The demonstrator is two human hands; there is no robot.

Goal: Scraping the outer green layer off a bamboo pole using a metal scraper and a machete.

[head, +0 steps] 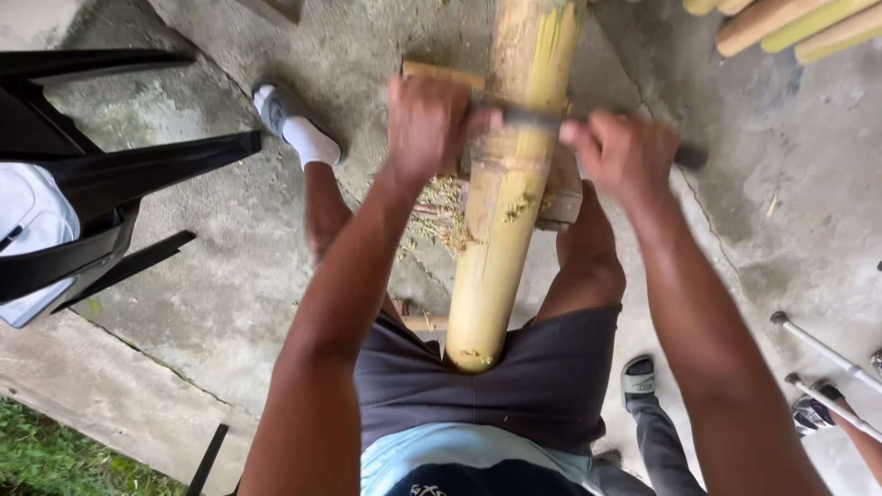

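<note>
A thick yellow-green bamboo pole [503,230] runs from between my thighs up and away, resting on a wooden block [562,197]. A long metal blade [533,119] lies across the pole near its middle. My left hand [424,124] grips the blade's left end, left of the pole. My right hand [625,152] grips the dark handle end on the right side. Pale shavings [441,216] are piled on the concrete to the left of the pole, under my left forearm.
A black plastic chair [110,184] with a white bag [32,239] stands at left. More bamboo poles [790,23] lie at top right. Metal crutch-like legs [822,354] and another person's shoes [638,377] are at lower right. Grass [55,459] borders the concrete at bottom left.
</note>
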